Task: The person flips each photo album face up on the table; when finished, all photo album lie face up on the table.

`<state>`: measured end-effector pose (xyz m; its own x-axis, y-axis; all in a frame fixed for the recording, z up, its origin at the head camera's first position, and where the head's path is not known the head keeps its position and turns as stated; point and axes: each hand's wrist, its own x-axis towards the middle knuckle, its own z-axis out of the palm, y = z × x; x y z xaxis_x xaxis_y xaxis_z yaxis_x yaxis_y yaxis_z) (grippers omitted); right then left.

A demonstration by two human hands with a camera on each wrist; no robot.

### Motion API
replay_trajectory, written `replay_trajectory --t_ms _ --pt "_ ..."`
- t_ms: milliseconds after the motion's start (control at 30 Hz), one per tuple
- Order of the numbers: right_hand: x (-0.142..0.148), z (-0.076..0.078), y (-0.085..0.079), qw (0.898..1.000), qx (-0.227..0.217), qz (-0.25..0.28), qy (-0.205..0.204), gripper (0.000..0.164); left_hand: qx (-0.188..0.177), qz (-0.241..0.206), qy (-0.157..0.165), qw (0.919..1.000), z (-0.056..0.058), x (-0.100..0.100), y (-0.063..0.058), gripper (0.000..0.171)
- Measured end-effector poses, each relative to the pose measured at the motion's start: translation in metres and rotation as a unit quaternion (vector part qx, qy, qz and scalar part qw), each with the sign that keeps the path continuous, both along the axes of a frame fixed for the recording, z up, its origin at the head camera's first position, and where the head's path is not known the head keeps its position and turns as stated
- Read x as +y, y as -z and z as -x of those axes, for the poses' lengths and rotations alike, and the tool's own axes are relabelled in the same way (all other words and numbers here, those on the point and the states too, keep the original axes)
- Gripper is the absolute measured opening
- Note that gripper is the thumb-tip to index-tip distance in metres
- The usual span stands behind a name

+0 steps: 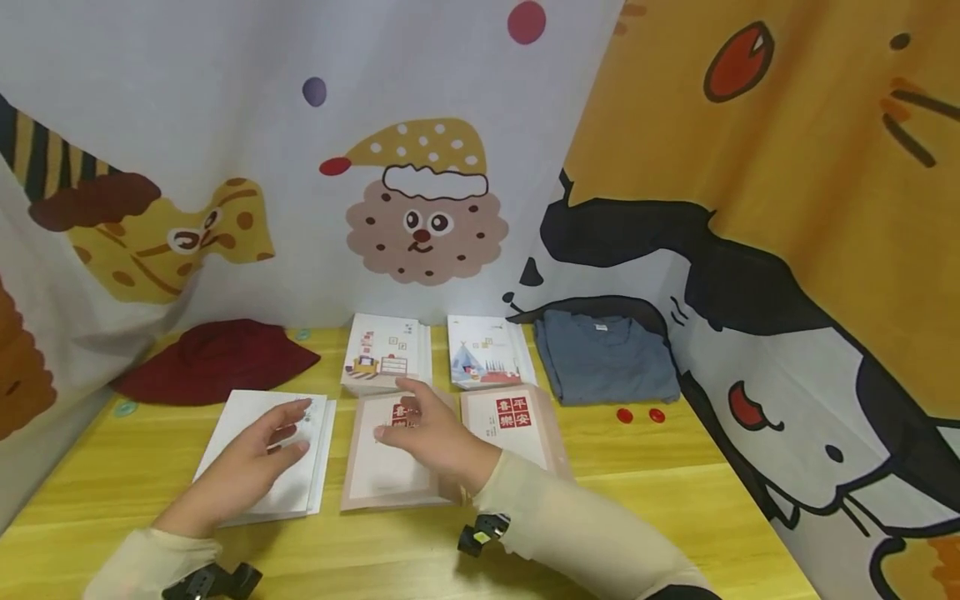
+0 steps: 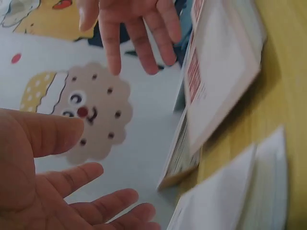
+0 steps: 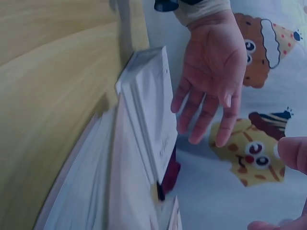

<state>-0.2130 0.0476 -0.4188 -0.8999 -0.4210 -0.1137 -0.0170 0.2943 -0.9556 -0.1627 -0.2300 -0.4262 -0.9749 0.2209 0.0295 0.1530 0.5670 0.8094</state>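
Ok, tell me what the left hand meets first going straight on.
The left hand probably meets the rear book nearer the red hat first, though depth is unclear and it may pass above.

So the table (image 1: 652, 475) has a smooth yellow wood-grain look with a faint sheen, and the white book (image 1: 294, 483) and the pink-edged books (image 1: 393, 471) are all paper, pretty smooth and mostly matt on the covers. Cloth is everywhere else: the dark red hat (image 1: 221, 362) and blue-grey shirt (image 1: 611, 358) look soft and totally matt, the printed backdrop (image 1: 420, 50) is smooth fabric, while the little red discs (image 1: 625, 415) look like shiny plastic tbh.
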Motion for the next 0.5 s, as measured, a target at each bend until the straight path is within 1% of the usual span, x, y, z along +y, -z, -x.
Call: replay_trajectory --t_ms 133,200,300,400,433,500 --pt "0.021 -0.001 0.002 1.0 -0.002 -0.018 0.012 0.085 -0.062 -0.041 0.029 0.9969 0.006 0.016 0.004 0.065" --pt "0.03 -0.003 0.004 0.999 -0.006 -0.025 0.02 0.086 -0.094 -0.057 0.034 0.9933 0.008 0.023 0.005 0.068" --pt "0.041 -0.006 0.009 0.999 -0.013 -0.024 0.032 0.089 -0.124 -0.069 0.033 0.9894 0.012 0.033 0.008 0.07" --pt "0.049 -0.009 0.016 0.999 -0.018 -0.004 0.034 0.09 -0.153 -0.099 0.026 0.983 0.015 0.041 0.013 0.071" --pt "0.05 -0.01 0.018 0.999 -0.019 0.006 0.032 0.091 -0.164 -0.112 0.024 0.9798 0.015 0.044 0.015 0.071" --pt "0.052 -0.012 0.023 0.999 -0.021 0.023 0.028 0.092 -0.187 -0.148 0.021 0.9709 0.017 0.048 0.019 0.072"
